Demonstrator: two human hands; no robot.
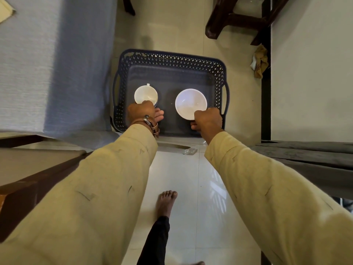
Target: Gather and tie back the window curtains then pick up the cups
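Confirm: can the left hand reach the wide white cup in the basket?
Reachable, probably, but not free: the left hand grips the handled cup, and the right hand holds the wide cup by its near rim. Bare basket floor lies between them.

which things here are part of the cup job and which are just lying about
Job: white cup, gripped by left hand; white bowl, gripped by right hand; blue basket below both.
Lying about: wooden chair; crumpled cloth by the wall; grey bed sheet.

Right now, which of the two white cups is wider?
The bowl-shaped cup held by the right hand; the left hand holds the narrower cup.
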